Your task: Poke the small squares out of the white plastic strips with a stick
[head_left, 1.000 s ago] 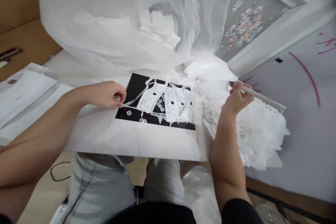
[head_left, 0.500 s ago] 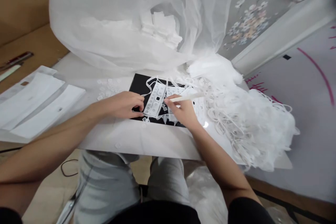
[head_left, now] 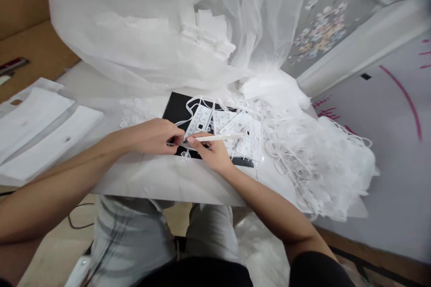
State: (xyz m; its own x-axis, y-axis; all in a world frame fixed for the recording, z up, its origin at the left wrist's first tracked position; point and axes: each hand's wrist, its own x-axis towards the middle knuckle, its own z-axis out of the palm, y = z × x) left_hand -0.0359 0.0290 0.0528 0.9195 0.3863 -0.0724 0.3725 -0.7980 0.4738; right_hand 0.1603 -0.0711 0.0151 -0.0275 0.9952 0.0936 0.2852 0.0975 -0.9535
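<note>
pen-like tool (head_left: 224, 137) pinched in right fingers (head_left: 193, 141), tip near curled left fingers (head_left: 178, 135), hold unclear

Here's the white table (head_left: 198, 181), and right in the middle of it sits the black mat (head_left: 172, 106), with printed cards (head_left: 251, 141) and looping white cords (head_left: 190, 104) spread across it, the rightmost card reaching past the mat's edge! Over to the left, long white strips (head_left: 52, 141) lie side by side. Between them and the mat, a scatter of small clear pieces (head_left: 137, 106), with a few more at the mat's near edge. And on the right, a big tangled white heap (head_left: 325, 166), while a sheer white bag (head_left: 117, 60) spreads over the far side!
</note>
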